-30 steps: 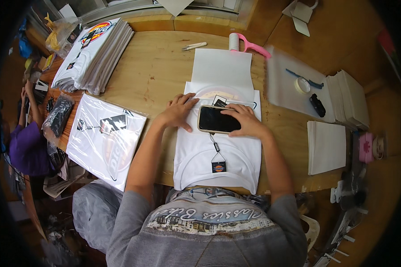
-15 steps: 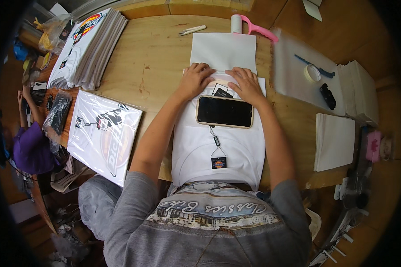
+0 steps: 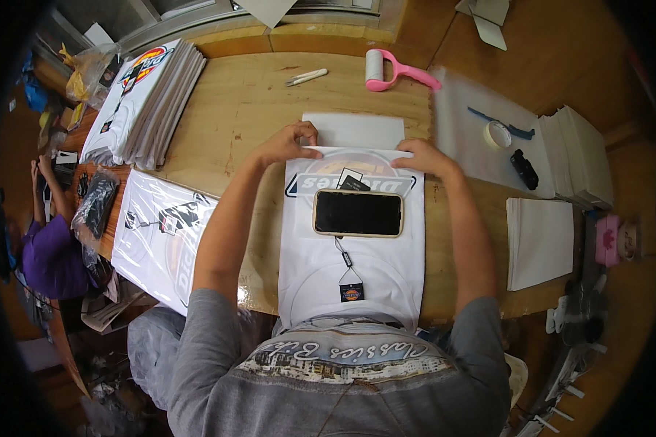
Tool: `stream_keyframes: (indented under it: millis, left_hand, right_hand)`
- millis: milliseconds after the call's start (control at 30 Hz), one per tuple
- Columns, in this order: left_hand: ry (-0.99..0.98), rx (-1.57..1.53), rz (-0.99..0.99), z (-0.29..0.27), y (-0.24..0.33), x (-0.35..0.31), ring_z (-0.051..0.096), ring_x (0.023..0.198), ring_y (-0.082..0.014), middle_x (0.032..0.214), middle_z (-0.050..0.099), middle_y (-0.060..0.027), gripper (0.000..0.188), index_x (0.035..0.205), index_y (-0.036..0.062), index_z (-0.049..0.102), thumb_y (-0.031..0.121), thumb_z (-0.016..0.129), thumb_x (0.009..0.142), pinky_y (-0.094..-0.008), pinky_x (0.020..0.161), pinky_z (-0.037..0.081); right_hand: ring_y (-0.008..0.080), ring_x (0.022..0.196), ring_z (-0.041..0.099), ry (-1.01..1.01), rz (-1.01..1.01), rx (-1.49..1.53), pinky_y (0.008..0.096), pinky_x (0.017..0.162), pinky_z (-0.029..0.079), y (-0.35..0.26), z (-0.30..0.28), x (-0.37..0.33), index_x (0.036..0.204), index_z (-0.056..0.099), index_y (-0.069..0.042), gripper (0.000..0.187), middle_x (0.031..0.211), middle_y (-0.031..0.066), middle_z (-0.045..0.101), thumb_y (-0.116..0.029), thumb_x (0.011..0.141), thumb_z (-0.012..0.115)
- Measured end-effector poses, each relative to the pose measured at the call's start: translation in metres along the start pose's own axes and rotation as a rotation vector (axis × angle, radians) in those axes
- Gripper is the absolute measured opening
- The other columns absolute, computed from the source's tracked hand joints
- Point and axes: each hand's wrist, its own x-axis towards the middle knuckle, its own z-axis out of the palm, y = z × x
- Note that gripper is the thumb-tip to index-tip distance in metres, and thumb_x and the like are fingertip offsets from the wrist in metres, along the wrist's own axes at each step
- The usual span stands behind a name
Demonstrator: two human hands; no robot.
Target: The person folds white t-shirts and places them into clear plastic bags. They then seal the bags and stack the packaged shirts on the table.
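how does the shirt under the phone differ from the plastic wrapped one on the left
The unwrapped shirt is bare, with a phone on it; the wrapped shirt is in clear, glossy plastic. The unwrapped shirt lies nearly straight, the wrapped shirt at a slant. Both are white, with dark tags.

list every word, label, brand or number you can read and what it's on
Wording is not copied here, only where it stands.
Folded white shirt: large muted lettering, legible.
Stacked white shirts: bold lettering on a coloured emblem, partly covered.
Bagged shirt: large lettering, partly hidden.
Grey T-shirt: large script, upside down in view, legible.
Small black tag: too small to read.
Black card: too small to read.
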Motion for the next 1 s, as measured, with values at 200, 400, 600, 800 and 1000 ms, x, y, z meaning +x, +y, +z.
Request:
stream_keyframes:
  millis: [200,400,600,800,1000]
  left_hand:
    - [-0.418,-1.522,-0.098,0.003,0.006,-0.045,0.046,0.099,-0.0141,0.109,0.048,-0.009,0.04,0.1,0.0029,0.043,0.016,0.065,0.07,-0.0251,0.08,0.041]
    - [-0.266,-1.321,-0.697,0.037,0.007,-0.107,0.053,0.091,-0.0164,0.103,0.052,-0.0105,0.063,0.117,0.0022,0.035,0.019,0.069,0.066,-0.0261,0.073,0.045]
    - [0.087,-0.686,-0.904,0.043,0.071,-0.155,0.056,0.06,-0.0103,0.077,0.059,-0.006,0.028,0.097,-0.001,0.052,0.013,0.06,0.075,-0.021,0.054,0.047]
    - [0.419,-0.204,-0.815,0.077,0.09,-0.148,0.052,0.048,-0.0098,0.062,0.058,-0.0059,0.021,0.075,-0.0027,0.058,0.012,0.069,0.064,-0.0212,0.046,0.042]
    - [0.38,-0.101,-0.797,0.083,0.088,-0.149,0.052,0.051,-0.011,0.062,0.057,-0.0067,0.028,0.078,-0.0033,0.057,0.011,0.072,0.059,-0.0223,0.048,0.042]
  right_hand:
    - [0.0201,0.105,0.043,-0.235,-0.267,1.414,0.0327,0.088,0.035,0.083,0.032,-0.036,0.117,0.039,-0.001,0.067,0.115,0.0087,0.046,-0.028,0.064,0.069]
    - [0.0195,0.105,0.043,-0.215,-0.069,1.402,0.0337,0.086,0.038,0.058,0.079,-0.085,0.121,0.032,-0.003,0.067,0.115,0.0082,0.044,-0.03,0.069,0.065]
    - [0.0116,0.066,0.055,0.396,0.363,0.943,0.0234,0.056,0.046,0.009,0.101,-0.149,0.108,0.047,0.0,0.032,0.081,0.0061,0.057,-0.014,0.079,0.054]
    - [0.0134,0.059,0.055,0.862,0.468,0.418,0.0247,0.055,0.043,-0.022,0.135,-0.148,0.092,0.057,0.003,0.028,0.072,0.0108,0.061,-0.005,0.066,0.062]
    - [0.0136,0.061,0.055,0.882,0.452,0.46,0.0247,0.055,0.043,-0.03,0.133,-0.144,0.1,0.053,0.002,0.037,0.071,0.0107,0.059,-0.002,0.065,0.064]
